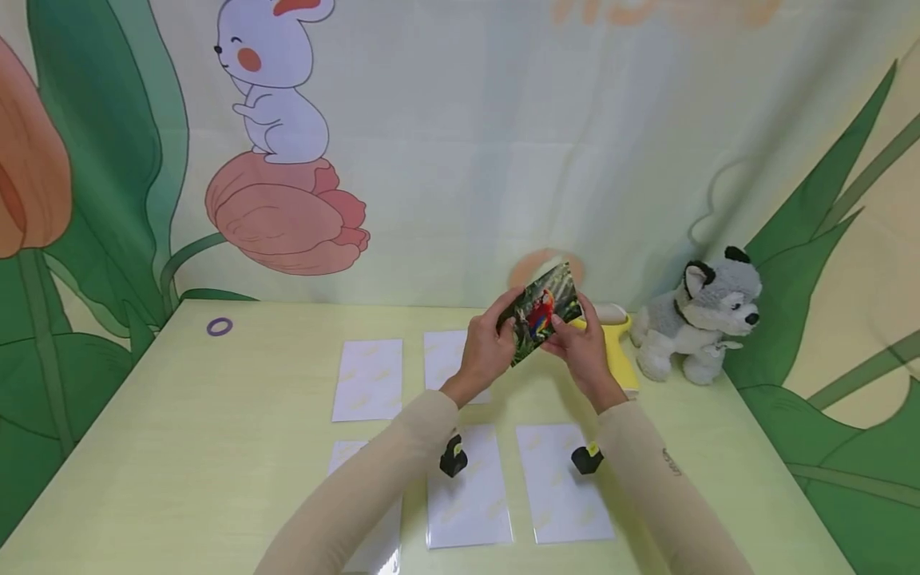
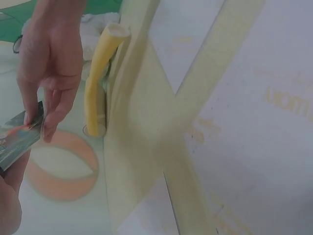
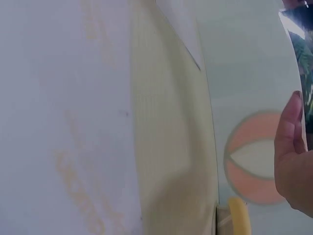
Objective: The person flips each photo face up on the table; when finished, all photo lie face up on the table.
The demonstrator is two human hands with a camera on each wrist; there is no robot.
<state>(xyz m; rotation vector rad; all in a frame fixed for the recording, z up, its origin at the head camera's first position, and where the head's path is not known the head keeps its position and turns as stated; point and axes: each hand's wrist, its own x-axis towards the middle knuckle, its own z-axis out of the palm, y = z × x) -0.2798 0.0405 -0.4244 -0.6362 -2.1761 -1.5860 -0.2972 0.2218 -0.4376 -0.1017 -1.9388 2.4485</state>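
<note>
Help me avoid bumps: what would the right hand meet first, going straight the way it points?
The right hand grips the glossy, rectangular red-parrot picture, so that comes first; beyond it, probably the pale printed fabric backdrop, though depth is unclear.

playroom-like: cartoon backdrop (image 1: 431, 160), plush dog (image 1: 695, 323)

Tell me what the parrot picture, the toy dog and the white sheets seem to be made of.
Parrot picture: probably coated photo paper, glossy; its edge catches glare in the right wrist view.
Toy dog: likely plush fabric, matte, judging by its fuzzy surface.
White sheets: probably paper or card, smooth-looking, with faint yellow print; a plastic coating remains possible.
</note>
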